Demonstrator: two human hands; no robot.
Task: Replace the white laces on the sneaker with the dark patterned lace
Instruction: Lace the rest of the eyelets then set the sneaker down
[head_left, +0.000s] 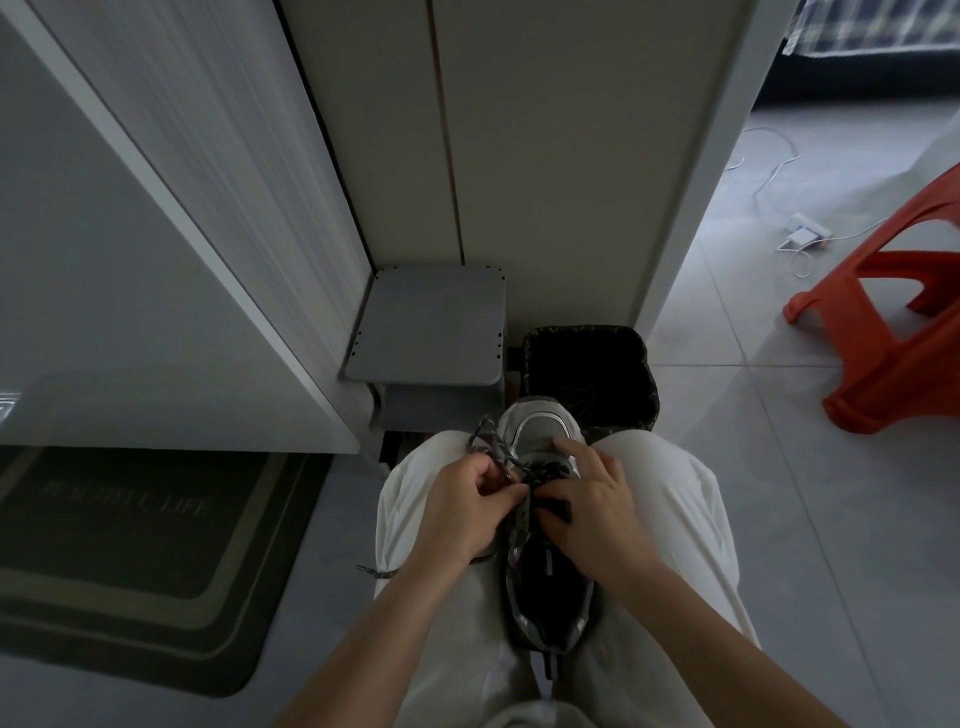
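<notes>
Sneaker: the sneaker (540, 431) lies on the lap, long axis pointing away from the person, toe farthest.
Lace: the dark patterned lace (491, 441) loops off the sneaker's left side.
Left hand: the left hand (462, 512) is nearer; its fingers (506, 496) pinch the lace.
Right hand: the right hand (592, 504) grips the sneaker's right upper.
Count: one sneaker, one dark lace; no white lace visible.

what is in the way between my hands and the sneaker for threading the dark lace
Nothing visible. The left hand pinches the dark lace right beside the sneaker on the lap, and the right hand holds the sneaker at its lacing area. Its fingers hide some of the eyelets.
</notes>
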